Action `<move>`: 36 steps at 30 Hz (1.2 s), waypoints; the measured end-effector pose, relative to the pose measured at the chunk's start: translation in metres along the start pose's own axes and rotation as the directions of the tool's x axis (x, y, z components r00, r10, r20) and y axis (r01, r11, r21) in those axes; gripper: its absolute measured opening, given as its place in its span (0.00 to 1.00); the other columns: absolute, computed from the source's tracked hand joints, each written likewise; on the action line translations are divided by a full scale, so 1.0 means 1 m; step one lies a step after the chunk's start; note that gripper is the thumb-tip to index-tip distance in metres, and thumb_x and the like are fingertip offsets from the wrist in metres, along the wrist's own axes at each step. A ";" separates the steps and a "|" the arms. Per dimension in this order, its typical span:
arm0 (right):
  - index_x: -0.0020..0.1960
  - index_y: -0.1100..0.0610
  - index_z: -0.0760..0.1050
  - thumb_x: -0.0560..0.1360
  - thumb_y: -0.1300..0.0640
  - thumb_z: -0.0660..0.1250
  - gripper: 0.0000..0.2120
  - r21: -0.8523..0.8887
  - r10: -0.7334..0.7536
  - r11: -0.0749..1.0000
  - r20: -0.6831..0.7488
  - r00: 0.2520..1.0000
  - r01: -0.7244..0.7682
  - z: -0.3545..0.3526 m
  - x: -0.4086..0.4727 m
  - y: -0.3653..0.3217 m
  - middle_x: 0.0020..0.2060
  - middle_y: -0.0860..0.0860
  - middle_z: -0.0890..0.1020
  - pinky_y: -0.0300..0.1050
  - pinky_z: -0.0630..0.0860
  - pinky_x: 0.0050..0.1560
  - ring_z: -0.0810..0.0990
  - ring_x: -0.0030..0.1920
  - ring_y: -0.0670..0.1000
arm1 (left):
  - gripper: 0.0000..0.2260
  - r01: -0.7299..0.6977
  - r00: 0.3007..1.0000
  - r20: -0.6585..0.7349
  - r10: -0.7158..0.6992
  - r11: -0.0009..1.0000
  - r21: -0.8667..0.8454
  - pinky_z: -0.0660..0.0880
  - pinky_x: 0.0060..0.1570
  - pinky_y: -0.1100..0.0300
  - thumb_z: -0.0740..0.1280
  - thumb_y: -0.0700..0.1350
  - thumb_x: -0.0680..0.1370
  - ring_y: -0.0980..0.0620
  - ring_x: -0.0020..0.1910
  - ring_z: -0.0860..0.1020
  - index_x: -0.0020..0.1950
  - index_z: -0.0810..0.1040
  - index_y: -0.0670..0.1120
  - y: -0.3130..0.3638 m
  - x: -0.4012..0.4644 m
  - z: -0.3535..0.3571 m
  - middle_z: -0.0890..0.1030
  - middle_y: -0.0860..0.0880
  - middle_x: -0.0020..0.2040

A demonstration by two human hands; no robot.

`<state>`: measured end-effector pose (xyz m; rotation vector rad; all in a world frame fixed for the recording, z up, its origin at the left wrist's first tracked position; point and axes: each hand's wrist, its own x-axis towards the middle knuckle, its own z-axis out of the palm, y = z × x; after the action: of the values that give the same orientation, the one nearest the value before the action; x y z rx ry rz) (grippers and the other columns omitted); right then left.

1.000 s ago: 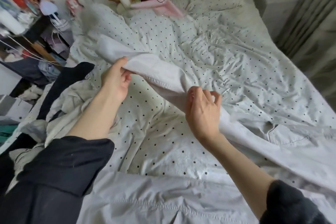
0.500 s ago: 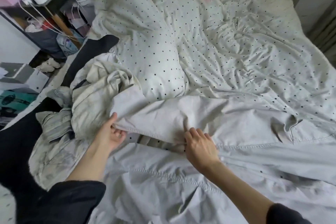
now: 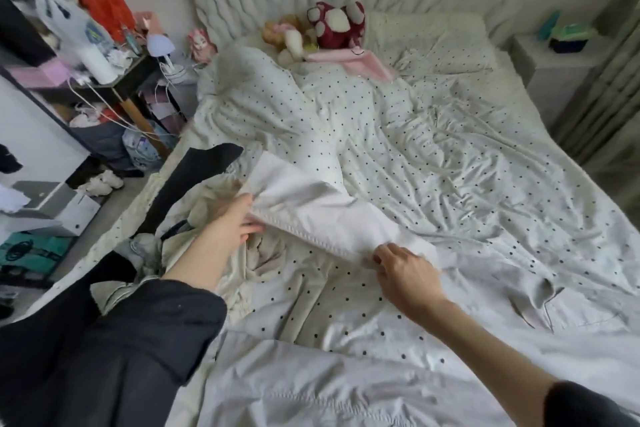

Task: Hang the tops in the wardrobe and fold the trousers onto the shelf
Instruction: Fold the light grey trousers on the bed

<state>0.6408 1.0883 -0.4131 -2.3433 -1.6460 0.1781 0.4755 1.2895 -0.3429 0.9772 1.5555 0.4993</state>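
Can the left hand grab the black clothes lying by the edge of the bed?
Probably yes. The left hand is pinching the white trousers, but the black clothes lie uncovered just beside it, so after letting go nothing blocks the way.

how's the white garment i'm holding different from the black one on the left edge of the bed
The white garment is pale, lifted and stretched between the left hand and right hand. The black garment is dark, untouched, and lies slack along the bed's left edge, partly under the crumpled cream pile. Both are on the dotted duvet.
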 end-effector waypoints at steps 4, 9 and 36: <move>0.52 0.58 0.71 0.76 0.61 0.57 0.07 0.018 0.098 0.995 0.070 0.993 -0.099 -0.002 0.019 0.001 0.51 0.53 0.77 0.45 0.67 0.39 0.76 0.52 0.56 | 0.14 0.070 0.997 -0.017 -0.070 0.998 -0.005 0.72 0.42 0.55 0.59 0.46 0.81 0.46 0.45 0.80 0.64 0.72 0.41 -0.001 0.006 -0.002 0.80 0.41 0.58; 0.42 0.60 0.71 0.72 0.64 0.62 0.00 0.225 0.285 0.945 -0.210 0.935 -0.238 -0.023 0.047 0.009 0.43 0.55 0.76 0.45 0.62 0.35 0.74 0.46 0.58 | 0.10 -0.057 0.981 0.145 0.127 0.909 -0.413 0.78 0.49 0.51 0.57 0.41 0.79 0.44 0.53 0.79 0.56 0.73 0.40 0.041 0.014 0.021 0.78 0.35 0.48; 0.77 0.46 0.50 0.81 0.46 0.52 0.26 0.049 0.035 0.998 0.253 0.967 -0.049 0.108 -0.164 -0.048 0.77 0.49 0.45 0.54 0.29 0.70 0.38 0.76 0.50 | 0.13 -0.156 0.982 -0.095 0.164 0.984 0.080 0.74 0.39 0.60 0.59 0.31 0.76 0.49 0.46 0.72 0.59 0.70 0.38 -0.208 -0.028 -0.047 0.72 0.44 0.47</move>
<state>0.5133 0.9662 -0.5118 -2.3961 -1.6766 0.5437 0.3663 1.1601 -0.4756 1.1545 1.6019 0.6167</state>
